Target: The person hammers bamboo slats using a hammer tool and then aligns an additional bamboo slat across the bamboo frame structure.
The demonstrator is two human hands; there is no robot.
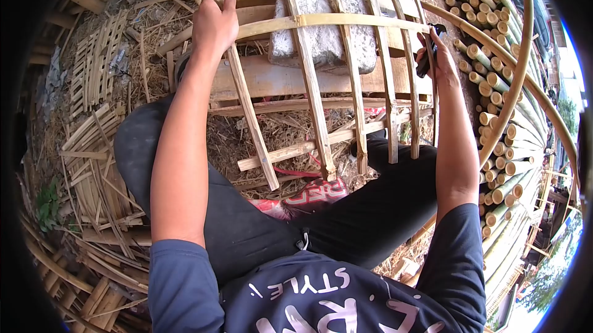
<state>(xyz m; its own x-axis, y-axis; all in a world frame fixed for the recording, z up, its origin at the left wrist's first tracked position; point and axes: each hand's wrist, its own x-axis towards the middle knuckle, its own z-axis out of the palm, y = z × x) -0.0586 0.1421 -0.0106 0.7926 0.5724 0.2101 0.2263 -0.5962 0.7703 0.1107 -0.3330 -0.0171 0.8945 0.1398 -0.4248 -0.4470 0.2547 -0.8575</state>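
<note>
My left hand [215, 23] is closed round a slat at the left side of a bamboo lattice, where a flat cross strip [265, 26] meets it. At the right end of that strip, my right hand [440, 55] grips a black-handled tool [430, 55], fingers wrapped round it against the outermost slat. Several long bamboo slats [314, 95] run toward my lap, crossed near their lower ends by a thinner stick [296, 149]. Beneath the lattice, a pale stone block [318, 39] rests on wooden boards [259, 80].
Stacked cut bamboo poles [497, 86] fill the right side, with a long curved bamboo pole [528, 30] arching over them. Split bamboo pieces [92, 160] lie at the left, near a small woven panel [99, 61]. A red printed sack [309, 196] lies between my legs.
</note>
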